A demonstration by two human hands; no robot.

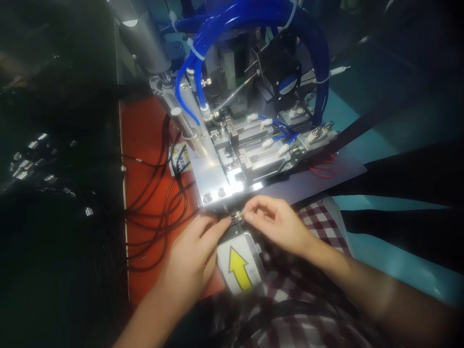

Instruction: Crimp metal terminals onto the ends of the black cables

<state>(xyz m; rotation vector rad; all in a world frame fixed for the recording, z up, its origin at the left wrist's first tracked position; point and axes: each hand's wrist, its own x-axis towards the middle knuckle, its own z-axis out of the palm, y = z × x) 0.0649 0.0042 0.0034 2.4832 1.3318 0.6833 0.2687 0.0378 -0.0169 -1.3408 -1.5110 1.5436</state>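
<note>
At the front edge of a metal machine (217, 181), both hands meet around a small fixture (237, 217). My right hand (270, 217) is pinched, with thin coloured wires (243, 213) at its fingertips, pointing left into the fixture. From the other side, my left hand (195, 246) reaches in with thumb and forefinger close together at the fixture; what lies between them is too small to make out. Just below the fingertips is a white plate with a yellow arrow (238, 266).
Black cables (166, 208) loop over the orange-red surface (145, 140) on the left. Thick blue hoses (253, 13) arch above the machine, with a metal column at upper left. Red wires (322, 169) lie at right. A checkered cloth (322, 222) is below.
</note>
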